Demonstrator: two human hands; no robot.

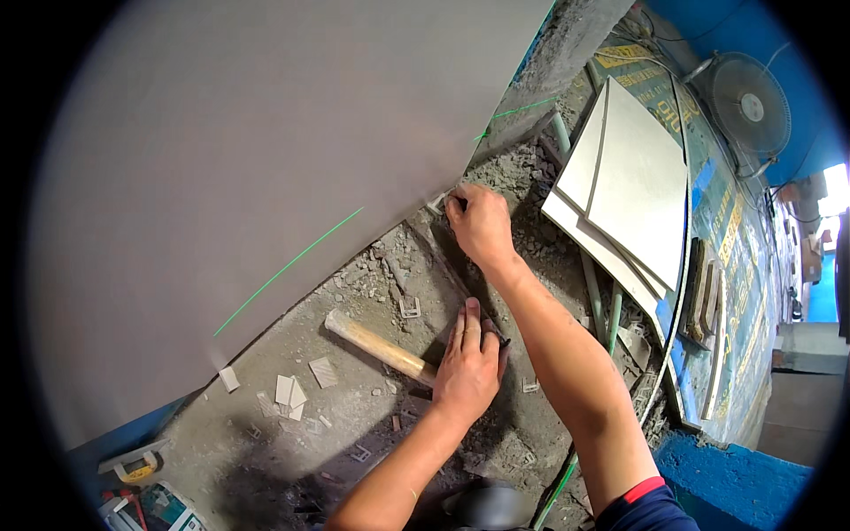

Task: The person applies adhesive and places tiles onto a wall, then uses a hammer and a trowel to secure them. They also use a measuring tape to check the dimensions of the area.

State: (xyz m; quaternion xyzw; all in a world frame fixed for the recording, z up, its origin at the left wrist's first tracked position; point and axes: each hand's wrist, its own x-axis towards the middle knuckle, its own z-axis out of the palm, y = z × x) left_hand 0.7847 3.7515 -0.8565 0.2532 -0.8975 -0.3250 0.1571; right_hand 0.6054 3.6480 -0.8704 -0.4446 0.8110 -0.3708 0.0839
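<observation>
A large grey-brown tile panel (212, 159) stands upright at the left, its lower edge just above the rubble floor. My right hand (482, 223) is closed in a pinch at the panel's lower right corner. Its fingertips are on a small pale piece (436, 205), partly hidden by the fingers and the tile edge. My left hand (465, 372) is lower down, fingers bent and held together around something dark that I cannot make out. A hammer-like wooden handle (376, 343) lies beside it, its far end hidden behind that hand.
Cut pale boards (633, 177) lean in a stack at the right, near a standing fan (751, 106). Small tile offcuts (289, 390) and a pale plastic clip (410, 308) lie on the dusty floor. Green laser lines (288, 268) cross the panel. Tools (155, 509) sit at bottom left.
</observation>
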